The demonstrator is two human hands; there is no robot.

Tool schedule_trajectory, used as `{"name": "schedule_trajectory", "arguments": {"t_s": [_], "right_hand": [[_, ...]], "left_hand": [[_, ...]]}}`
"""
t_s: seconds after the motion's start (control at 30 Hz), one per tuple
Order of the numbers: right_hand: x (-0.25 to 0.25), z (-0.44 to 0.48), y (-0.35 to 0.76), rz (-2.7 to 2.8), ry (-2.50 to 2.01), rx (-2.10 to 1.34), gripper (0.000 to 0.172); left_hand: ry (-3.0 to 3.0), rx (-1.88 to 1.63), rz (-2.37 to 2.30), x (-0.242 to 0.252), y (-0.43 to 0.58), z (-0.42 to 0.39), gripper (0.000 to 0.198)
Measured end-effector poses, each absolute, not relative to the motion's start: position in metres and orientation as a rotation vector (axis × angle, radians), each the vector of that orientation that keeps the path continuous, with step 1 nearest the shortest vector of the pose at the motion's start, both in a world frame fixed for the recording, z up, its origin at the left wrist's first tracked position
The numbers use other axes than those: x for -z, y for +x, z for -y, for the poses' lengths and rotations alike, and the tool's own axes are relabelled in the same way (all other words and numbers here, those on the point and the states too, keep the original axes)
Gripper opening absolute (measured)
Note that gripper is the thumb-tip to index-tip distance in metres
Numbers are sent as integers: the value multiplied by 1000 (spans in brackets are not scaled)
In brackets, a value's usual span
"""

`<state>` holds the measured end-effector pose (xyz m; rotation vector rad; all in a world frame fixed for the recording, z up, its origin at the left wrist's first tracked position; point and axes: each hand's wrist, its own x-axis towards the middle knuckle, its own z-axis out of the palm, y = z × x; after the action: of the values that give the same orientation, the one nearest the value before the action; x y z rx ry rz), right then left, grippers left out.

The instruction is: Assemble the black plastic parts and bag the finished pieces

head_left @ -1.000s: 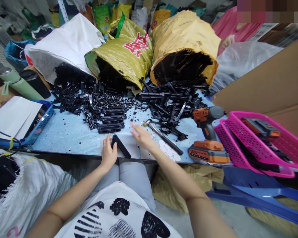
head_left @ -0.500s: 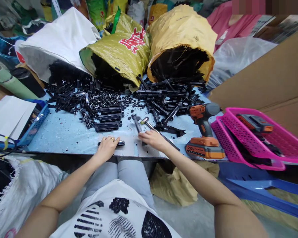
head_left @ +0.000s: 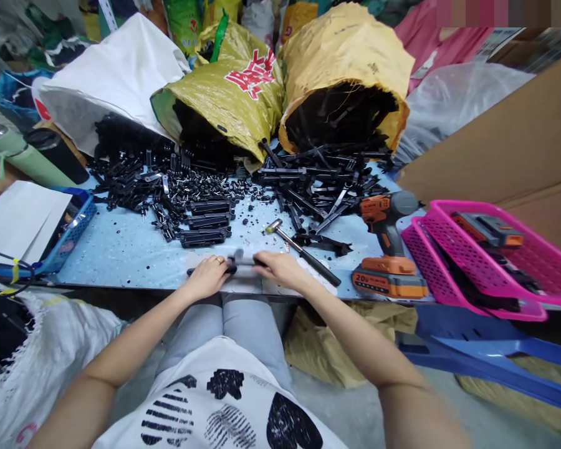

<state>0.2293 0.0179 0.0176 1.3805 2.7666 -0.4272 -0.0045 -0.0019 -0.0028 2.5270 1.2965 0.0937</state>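
My left hand (head_left: 208, 277) rests at the table's front edge, its fingers closed over a black elongated part (head_left: 232, 269) whose ends stick out on both sides. My right hand (head_left: 279, 269) grips another long dark part (head_left: 243, 259), smeared by motion, which points left towards my left hand. Whether the two parts touch, I cannot make out. Just beyond my right hand lies a hammer (head_left: 303, 252) with a black handle. Several assembled black parts (head_left: 206, 236) lie in a stack of rows behind my left hand.
Heaps of small black pieces (head_left: 191, 187) and long black pieces (head_left: 308, 187) spill from a white sack (head_left: 116, 68), an olive sack (head_left: 224, 93) and a yellow sack (head_left: 341, 50). A cordless drill (head_left: 388, 249) and pink baskets (head_left: 477, 262) stand right, a blue basket (head_left: 77, 227) left.
My right hand has turned the long part from pointing away to lying sideways, and brought it nearer my left hand. My left hand has shifted slightly right, still on its part.
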Motion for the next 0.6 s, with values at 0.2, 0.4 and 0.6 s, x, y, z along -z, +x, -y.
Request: {"name": "schedule_trajectory", "arguments": {"t_s": [0.2, 0.4, 0.6], "right_hand": [[-9, 13, 231, -2720, 1143, 369, 45], [-16, 21, 215, -2674, 1271, 217, 45], [-34, 28, 208, -2707, 1290, 66, 39]], "left_hand": [[2451, -72, -1215, -6, -4, 0, 42], [2469, -221, -1258, -4, -2, 7, 70], [2520, -402, -1233, 7, -8, 12, 45]]}}
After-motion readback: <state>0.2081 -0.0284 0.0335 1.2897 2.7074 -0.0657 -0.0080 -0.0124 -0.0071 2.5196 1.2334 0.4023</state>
